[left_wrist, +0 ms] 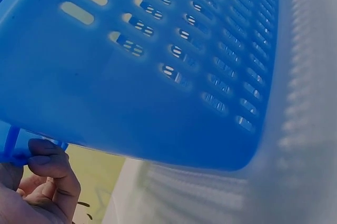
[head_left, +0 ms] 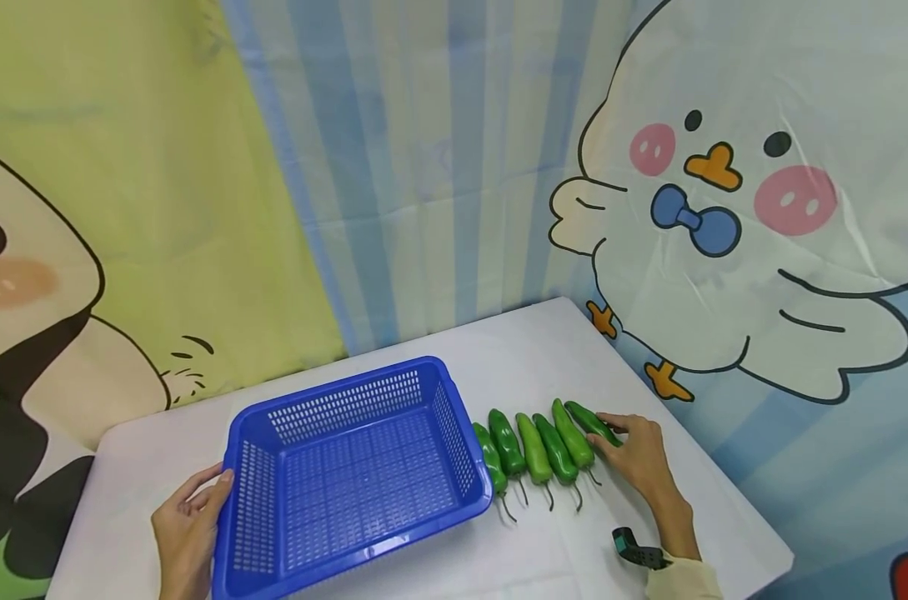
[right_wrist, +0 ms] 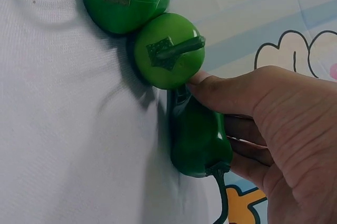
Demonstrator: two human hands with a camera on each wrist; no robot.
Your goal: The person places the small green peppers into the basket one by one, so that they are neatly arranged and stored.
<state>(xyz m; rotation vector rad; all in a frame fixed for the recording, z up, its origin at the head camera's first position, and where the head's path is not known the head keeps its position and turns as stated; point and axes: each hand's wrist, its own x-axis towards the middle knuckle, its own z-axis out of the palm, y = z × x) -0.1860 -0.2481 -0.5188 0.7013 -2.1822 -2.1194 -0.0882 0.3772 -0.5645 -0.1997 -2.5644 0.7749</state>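
A blue plastic basket with slotted walls stands on the left part of the table, nothing inside it. My left hand grips its left rim, fingers curled at the edge in the left wrist view. To the basket's right, several green peppers lie side by side, stems toward me; the basket's rim partly covers the leftmost one. At the row's right end, my right hand holds the dark green pepper between thumb and fingers. The thumb also lies close against the lighter green pepper beside it.
The white table has its right edge just beyond my right hand. Cartoon-printed curtains hang behind the table and along its right side. A dark band with a small device sits on my right wrist.
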